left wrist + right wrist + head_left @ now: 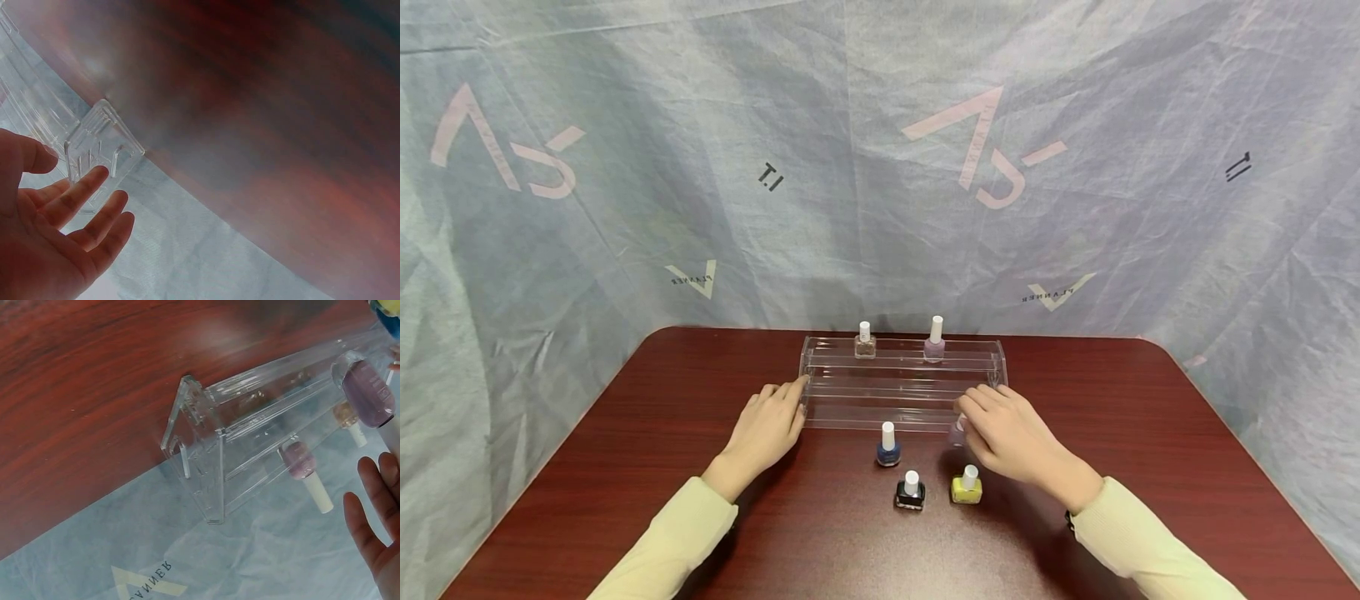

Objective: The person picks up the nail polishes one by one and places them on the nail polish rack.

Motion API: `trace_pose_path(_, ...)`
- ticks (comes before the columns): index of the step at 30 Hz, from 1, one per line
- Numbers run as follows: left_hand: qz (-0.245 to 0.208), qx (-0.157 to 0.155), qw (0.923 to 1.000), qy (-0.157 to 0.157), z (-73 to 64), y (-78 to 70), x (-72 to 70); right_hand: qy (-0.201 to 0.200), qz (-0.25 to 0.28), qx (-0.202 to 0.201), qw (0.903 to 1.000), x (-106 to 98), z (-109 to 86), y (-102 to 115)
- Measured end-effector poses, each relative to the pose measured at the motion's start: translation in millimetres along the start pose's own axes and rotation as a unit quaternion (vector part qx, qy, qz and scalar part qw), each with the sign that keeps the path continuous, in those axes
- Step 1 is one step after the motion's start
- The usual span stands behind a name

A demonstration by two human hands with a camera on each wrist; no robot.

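Note:
A clear acrylic tiered rack [895, 389] stands toward the back of the table. On its top tier sit a brownish glitter nail polish bottle [865, 347] and a mauve nail polish bottle [934, 349], both with white caps. My left hand [763, 425] touches the rack's left end, its fingers loosely extended in the left wrist view. My right hand [1011, 433] holds a purple nail polish bottle [369, 394] by its white cap, just before the rack's front right. Blue [888, 452], black [910, 495] and yellow [966, 489] nail polish bottles stand upright on the table in front.
The dark red wooden table [647, 433] has rounded back corners. A grey printed cloth [850, 167] hangs close behind its back edge and along the sides. The rack's clear right end panel [200, 450] shows in the right wrist view.

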State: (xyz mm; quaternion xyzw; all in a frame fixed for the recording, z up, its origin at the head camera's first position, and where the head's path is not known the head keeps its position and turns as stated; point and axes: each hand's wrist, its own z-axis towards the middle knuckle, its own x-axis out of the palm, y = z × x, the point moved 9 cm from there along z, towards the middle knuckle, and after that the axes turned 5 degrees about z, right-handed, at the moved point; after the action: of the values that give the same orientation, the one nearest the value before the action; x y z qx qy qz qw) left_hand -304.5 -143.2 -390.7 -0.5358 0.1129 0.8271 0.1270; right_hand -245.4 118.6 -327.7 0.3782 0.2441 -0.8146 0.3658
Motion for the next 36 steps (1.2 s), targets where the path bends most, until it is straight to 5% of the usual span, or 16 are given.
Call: trace_pose_path(36, -0.005, 0.000, 1.0000, 0.002, -0.1, -0.1, 0.3, 0.008, -0.009, -0.006, 0.9999, 18, 50.0, -3)
